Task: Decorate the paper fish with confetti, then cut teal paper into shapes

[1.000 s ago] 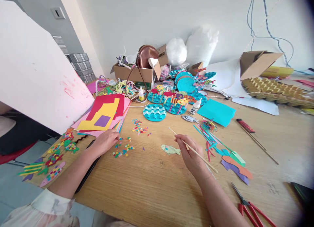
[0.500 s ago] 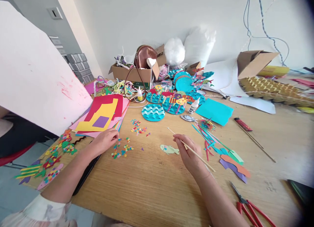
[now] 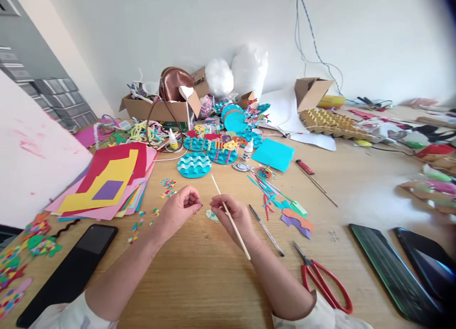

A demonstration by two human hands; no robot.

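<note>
My right hand (image 3: 233, 217) is closed around a thin pale stick (image 3: 231, 216), which slants up past the fingers. Close by on its left, my left hand (image 3: 181, 205) has its thumb and fingertips pinched together; anything between them is too small to make out. A light green paper fish (image 3: 211, 215) lies on the table between the hands, partly hidden by my right hand. Small coloured paper dots (image 3: 134, 233) are scattered left of my left wrist, with more paper bits (image 3: 168, 183) farther back. A pen (image 3: 266, 230) lies right of my right hand.
Red-handled scissors (image 3: 320, 277) and phones (image 3: 388, 267) lie at the right, a black phone (image 3: 71, 272) at the left. Coloured paper sheets (image 3: 103, 182) are stacked behind it. Glue bottles (image 3: 247, 151), blue wavy discs (image 3: 194, 165) and a cardboard box (image 3: 153, 111) stand farther back.
My left hand has moved right, from beside the paper dots to near my right hand. The stick stays in my right hand, now more upright. The view has turned to the right.
</note>
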